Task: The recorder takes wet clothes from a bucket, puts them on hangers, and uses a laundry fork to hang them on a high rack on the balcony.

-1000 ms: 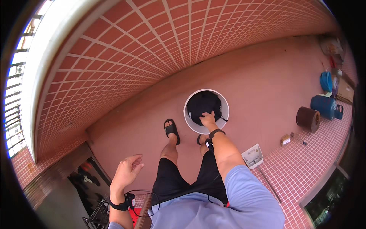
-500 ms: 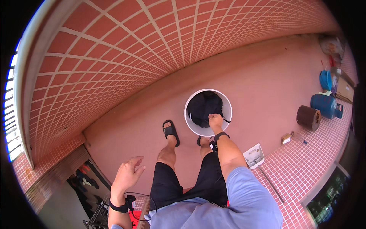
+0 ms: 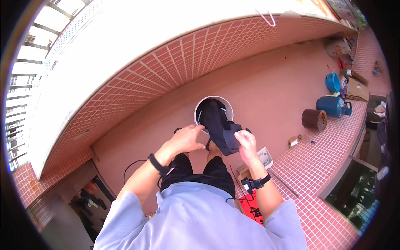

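Observation:
My right hand (image 3: 246, 143) is closed on one end of a dark garment (image 3: 216, 125), raised to the right of the bucket. The cloth stretches down from it into a round white bucket (image 3: 230, 109) standing on the floor; its lower part lies inside. Light stripes show on the cloth in the bucket, but the exact sort of garment is hard to tell. My left hand (image 3: 187, 138) hovers by the bucket's near left rim, fingers stretched out and holding nothing. Black straps with small devices circle both wrists.
A red tiled wall (image 3: 154, 79) runs along the far left. On the right tiled ledge stand a brown cylinder (image 3: 312, 120), a blue gas cylinder (image 3: 331, 106) and a cardboard box (image 3: 357, 88). A blue basin (image 3: 332, 82) sits beyond them. A white dustpan (image 3: 265, 157) lies beside my right wrist.
My right hand has drawn the garment partly up out of the bucket, toward me. My left hand has come forward and right to the bucket's rim. The view has tilted up.

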Tool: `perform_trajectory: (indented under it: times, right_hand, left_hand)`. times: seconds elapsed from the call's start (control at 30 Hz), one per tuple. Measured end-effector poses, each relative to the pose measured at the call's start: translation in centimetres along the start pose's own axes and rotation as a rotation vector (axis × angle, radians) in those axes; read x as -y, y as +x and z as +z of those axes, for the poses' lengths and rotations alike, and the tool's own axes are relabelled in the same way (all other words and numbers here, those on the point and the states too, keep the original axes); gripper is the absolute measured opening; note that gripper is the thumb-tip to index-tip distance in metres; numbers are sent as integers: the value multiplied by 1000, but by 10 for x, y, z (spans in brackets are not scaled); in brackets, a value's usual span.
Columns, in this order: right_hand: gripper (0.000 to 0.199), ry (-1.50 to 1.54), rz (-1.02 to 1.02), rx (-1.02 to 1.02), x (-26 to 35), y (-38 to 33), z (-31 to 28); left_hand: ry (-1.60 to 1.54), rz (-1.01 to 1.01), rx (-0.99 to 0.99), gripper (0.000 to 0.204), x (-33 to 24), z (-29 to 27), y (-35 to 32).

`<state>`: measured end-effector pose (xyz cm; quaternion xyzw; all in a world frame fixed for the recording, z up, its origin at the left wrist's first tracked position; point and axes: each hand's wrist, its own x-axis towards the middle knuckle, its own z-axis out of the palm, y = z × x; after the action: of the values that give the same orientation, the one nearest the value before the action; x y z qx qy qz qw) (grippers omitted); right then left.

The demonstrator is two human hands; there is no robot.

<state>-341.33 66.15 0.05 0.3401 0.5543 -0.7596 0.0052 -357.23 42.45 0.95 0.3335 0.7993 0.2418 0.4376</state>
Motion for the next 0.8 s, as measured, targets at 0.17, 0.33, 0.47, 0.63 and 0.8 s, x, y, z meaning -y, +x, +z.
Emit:
perform_trajectory:
  times: [0.17,0.33,0.47,0.63,0.8]
  right_hand:
    - [31,320,-122,78,110,-66,11]
    - [30,594,-262,158,185,-110,-18]
    - [24,599,-453,115,216,-127,-51]
    - [59,207,-623,32,212,-130,-57]
    - [76,-335,-753,-22,185,-116,-36]
  left_hand:
    - [29,296,58,92,-79,13,16]
    - [-214,446,95,37,-140,-6,25]
    - [-328,552,189,31,-174,-55,18]
    - [-742,424,227,34,-233,-111,-9]
    - [-966,319,94,36,-290,-138,-27]
